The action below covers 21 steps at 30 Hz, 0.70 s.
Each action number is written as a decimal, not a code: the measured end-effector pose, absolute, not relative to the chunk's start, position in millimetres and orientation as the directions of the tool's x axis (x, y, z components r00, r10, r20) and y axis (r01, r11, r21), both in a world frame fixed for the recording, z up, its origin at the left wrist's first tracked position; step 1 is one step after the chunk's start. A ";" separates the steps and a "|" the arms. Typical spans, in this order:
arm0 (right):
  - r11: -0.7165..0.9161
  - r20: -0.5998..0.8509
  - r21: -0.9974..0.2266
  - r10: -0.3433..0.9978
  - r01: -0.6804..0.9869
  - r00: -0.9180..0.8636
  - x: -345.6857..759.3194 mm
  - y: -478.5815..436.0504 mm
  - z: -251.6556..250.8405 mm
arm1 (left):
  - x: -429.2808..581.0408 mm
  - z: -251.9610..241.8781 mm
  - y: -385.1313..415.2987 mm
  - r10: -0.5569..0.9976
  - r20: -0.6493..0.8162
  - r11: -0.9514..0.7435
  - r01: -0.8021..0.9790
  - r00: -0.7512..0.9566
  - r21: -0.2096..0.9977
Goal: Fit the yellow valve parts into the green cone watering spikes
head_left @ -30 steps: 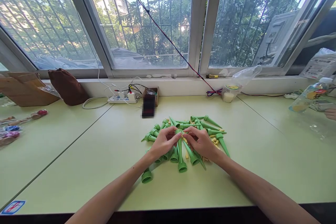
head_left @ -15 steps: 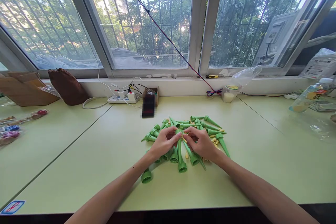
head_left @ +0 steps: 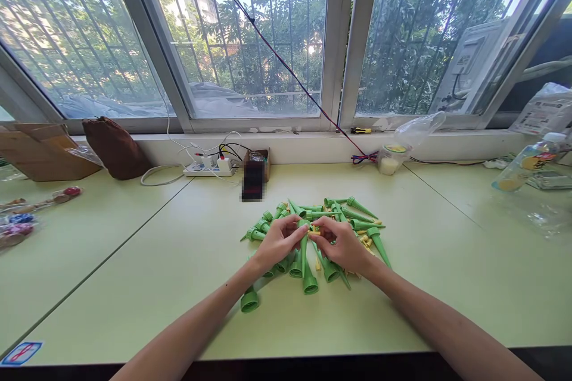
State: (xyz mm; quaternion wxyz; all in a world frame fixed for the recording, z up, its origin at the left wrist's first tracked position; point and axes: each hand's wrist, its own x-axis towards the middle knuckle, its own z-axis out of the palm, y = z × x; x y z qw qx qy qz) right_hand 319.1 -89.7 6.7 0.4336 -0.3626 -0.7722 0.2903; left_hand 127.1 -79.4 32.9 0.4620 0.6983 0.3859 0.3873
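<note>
A heap of several green plastic cones (head_left: 339, 214) and small yellow pieces (head_left: 366, 242) lies on the pale green table (head_left: 156, 262). Over the heap, my left hand (head_left: 277, 242) pinches the narrow top of one green cone (head_left: 305, 262), whose wide mouth points toward me. Close beside it, my right hand (head_left: 343, 244) pinches a small yellow piece (head_left: 314, 230) right against that cone's top. Both hands have their fingers closed. One more green cone (head_left: 249, 299) lies beside my left forearm.
At the back stand a power strip with cables (head_left: 209, 166), a blurred dark box (head_left: 254, 180), a brown pouch (head_left: 115, 147), a cardboard box (head_left: 42, 152) and a small jar (head_left: 389, 159). Wrapped items (head_left: 18, 223) lie far left. A plastic bottle (head_left: 525, 162) lies far right.
The held cone's wide end has lifted slightly and the yellow piece now shows between my fingertips at its top. Another person's hand at the far right edge has gone out of view.
</note>
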 end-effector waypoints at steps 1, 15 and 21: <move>0.564 0.453 -0.767 0.814 0.307 -0.363 319.1 -89.8 6.8 | 127.0 33.2 -79.4 0.896 0.191 -0.283 0.185 0.402 0.941; 0.565 0.445 -0.749 0.816 0.346 -0.368 318.6 -91.9 12.8 | 126.2 30.8 -78.2 0.887 0.206 -0.303 0.184 0.414 0.935; 0.599 0.471 -0.697 0.797 0.395 -0.378 319.8 -90.0 10.8 | 126.5 30.9 -79.0 0.887 0.208 -0.305 0.185 0.412 0.934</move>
